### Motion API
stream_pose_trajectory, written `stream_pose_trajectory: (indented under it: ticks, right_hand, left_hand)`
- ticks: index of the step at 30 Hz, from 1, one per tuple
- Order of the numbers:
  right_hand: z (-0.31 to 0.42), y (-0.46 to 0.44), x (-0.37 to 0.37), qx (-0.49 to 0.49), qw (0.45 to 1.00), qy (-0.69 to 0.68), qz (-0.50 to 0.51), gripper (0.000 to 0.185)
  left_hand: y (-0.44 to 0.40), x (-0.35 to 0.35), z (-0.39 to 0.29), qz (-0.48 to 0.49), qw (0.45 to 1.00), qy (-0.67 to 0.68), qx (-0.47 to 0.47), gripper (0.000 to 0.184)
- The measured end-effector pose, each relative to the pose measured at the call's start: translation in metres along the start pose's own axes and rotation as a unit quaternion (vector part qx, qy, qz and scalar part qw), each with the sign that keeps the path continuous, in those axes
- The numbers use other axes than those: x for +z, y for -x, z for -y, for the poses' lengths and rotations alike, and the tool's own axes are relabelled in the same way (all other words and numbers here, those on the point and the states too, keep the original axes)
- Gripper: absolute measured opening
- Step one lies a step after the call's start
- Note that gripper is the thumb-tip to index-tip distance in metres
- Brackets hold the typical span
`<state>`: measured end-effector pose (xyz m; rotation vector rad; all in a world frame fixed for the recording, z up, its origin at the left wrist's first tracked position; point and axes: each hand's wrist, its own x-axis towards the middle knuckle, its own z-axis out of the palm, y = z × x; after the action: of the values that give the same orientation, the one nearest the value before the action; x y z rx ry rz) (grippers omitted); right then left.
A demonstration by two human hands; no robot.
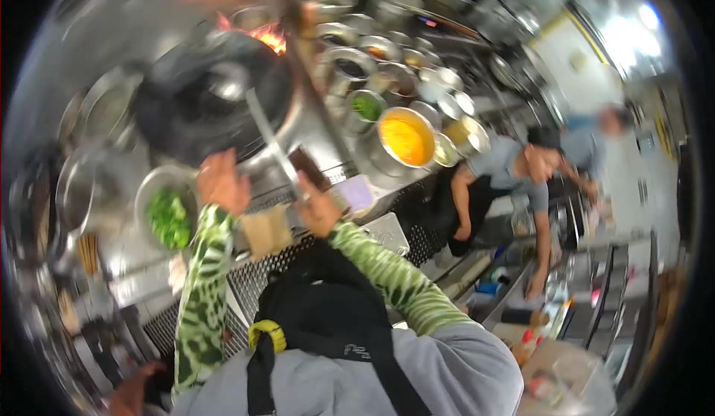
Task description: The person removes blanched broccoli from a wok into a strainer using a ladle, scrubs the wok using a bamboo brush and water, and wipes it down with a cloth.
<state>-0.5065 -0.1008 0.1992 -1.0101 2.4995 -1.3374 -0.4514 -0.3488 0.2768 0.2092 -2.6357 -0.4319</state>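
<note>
Fingers [307,189] of the right hand [320,211] are closed around the near end of a long metal utensil [267,131], which slants away from them over the near right side of the wok [175,96]. Near the wok's near rim is the left hand [221,183], and whether its blurred fingers grip anything cannot be told. Flames [272,37] show at the wok's far right edge, and a bowl [167,178] of greens [168,218] stands just off its near side
</note>
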Motion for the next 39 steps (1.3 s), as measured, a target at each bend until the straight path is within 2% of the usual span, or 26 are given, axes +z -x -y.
stream_pose_trajectory:
  ticks: [3, 5, 6, 8, 10, 12, 14, 15, 17, 18, 19, 21, 22, 23, 24, 26, 28, 30, 31, 34, 35, 36, 37, 38, 39]
  right_hand:
    - [-0.001, 0.004, 0.000, 0.006, 0.999, -0.051, 0.001, 0.067]
    - [0.007, 0.004, -0.009, 0.009, 0.995, -0.099, 0.012, 0.068]
    - [0.013, 0.001, -0.027, 0.023, 0.988, -0.141, 0.050, 0.069]
    - [0.022, -0.005, -0.068, 0.090, 0.937, -0.311, 0.129, 0.068]
    - [0.028, 0.002, -0.101, 0.116, 0.857, -0.478, 0.155, 0.066]
    - [0.022, 0.017, -0.153, 0.110, 0.788, -0.582, 0.171, 0.065]
    - [0.021, 0.039, -0.221, 0.095, 0.783, -0.595, 0.156, 0.066]
    - [0.019, 0.055, -0.252, 0.095, 0.782, -0.598, 0.149, 0.066]
    - [0.008, 0.087, -0.297, 0.102, 0.797, -0.590, 0.086, 0.066]
    - [0.003, 0.103, -0.315, 0.099, 0.803, -0.585, 0.062, 0.066]
    - [0.001, 0.119, -0.331, 0.097, 0.809, -0.578, 0.040, 0.066]
    - [0.002, 0.145, -0.349, 0.127, 0.817, -0.562, -0.012, 0.065]
    - [0.001, 0.157, -0.349, 0.129, 0.815, -0.563, -0.041, 0.065]
    - [0.001, 0.167, -0.347, 0.132, 0.811, -0.565, -0.071, 0.065]
    - [0.003, 0.176, -0.345, 0.159, 0.801, -0.566, -0.111, 0.064]
    - [0.002, 0.187, -0.344, 0.188, 0.791, -0.550, -0.191, 0.065]
    - [0.006, 0.189, -0.349, 0.218, 0.790, -0.514, -0.255, 0.065]
    - [-0.007, 0.196, -0.354, 0.274, 0.795, -0.443, -0.310, 0.065]
    - [-0.019, 0.200, -0.358, 0.300, 0.801, -0.399, -0.331, 0.065]
    - [-0.057, 0.202, -0.372, 0.337, 0.815, -0.299, -0.365, 0.063]
    - [-0.073, 0.206, -0.376, 0.349, 0.820, -0.271, -0.364, 0.062]
    - [-0.090, 0.208, -0.379, 0.359, 0.835, -0.208, -0.362, 0.062]
    - [-0.105, 0.210, -0.381, 0.369, 0.846, -0.142, -0.358, 0.062]
    - [-0.117, 0.211, -0.382, 0.379, 0.854, -0.076, -0.349, 0.061]
    - [-0.123, 0.210, -0.385, 0.373, 0.858, -0.043, -0.350, 0.062]
  left_hand:
    - [-0.002, 0.008, -0.005, -0.003, 1.000, 0.000, -0.020, 0.053]
    - [-0.002, 0.010, -0.014, -0.042, 0.999, -0.011, -0.003, 0.052]
    - [-0.001, 0.013, -0.015, -0.058, 0.998, -0.024, 0.006, 0.051]
    - [-0.001, 0.025, -0.013, -0.092, 0.995, -0.025, 0.034, 0.051]
    - [0.001, 0.033, -0.012, -0.107, 0.991, -0.075, 0.021, 0.046]
    - [0.007, 0.038, 0.001, -0.114, 0.989, -0.093, 0.005, 0.042]
    - [0.004, 0.041, 0.005, -0.116, 0.988, -0.101, -0.015, 0.040]
    - [-0.001, 0.037, -0.017, -0.133, 0.985, -0.106, -0.033, 0.041]
    - [-0.018, 0.043, -0.065, -0.220, 0.958, -0.184, -0.003, 0.042]
    - [-0.029, 0.048, -0.089, -0.237, 0.953, -0.170, 0.078, 0.040]
    - [-0.038, 0.054, -0.116, -0.178, 0.979, -0.048, 0.087, 0.037]
    - [-0.052, 0.090, -0.174, -0.117, 0.981, 0.136, 0.075, 0.033]
    - [-0.062, 0.097, -0.210, -0.055, 0.983, 0.155, 0.083, 0.030]
    - [-0.067, 0.117, -0.236, 0.002, 0.970, 0.236, 0.063, 0.025]
    - [-0.076, 0.117, -0.281, 0.008, 0.964, 0.243, 0.112, 0.021]
    - [-0.089, 0.137, -0.343, 0.111, 0.923, 0.344, 0.133, 0.021]
    - [-0.099, 0.174, -0.391, 0.159, 0.877, 0.402, 0.209, 0.020]
    - [-0.112, 0.209, -0.438, 0.197, 0.846, 0.404, 0.288, 0.019]
    - [-0.119, 0.233, -0.460, 0.177, 0.832, 0.406, 0.335, 0.014]
    - [-0.136, 0.301, -0.514, 0.154, 0.831, 0.382, 0.374, 0.013]
    - [-0.143, 0.322, -0.530, 0.101, 0.829, 0.381, 0.397, 0.013]
    - [-0.155, 0.352, -0.544, 0.008, 0.803, 0.390, 0.451, 0.010]
    - [-0.170, 0.378, -0.555, 0.042, 0.823, 0.307, 0.476, 0.009]
    - [-0.179, 0.358, -0.587, 0.218, 0.903, 0.077, 0.362, 0.010]
    - [-0.194, 0.353, -0.602, 0.285, 0.896, 0.077, 0.331, 0.015]
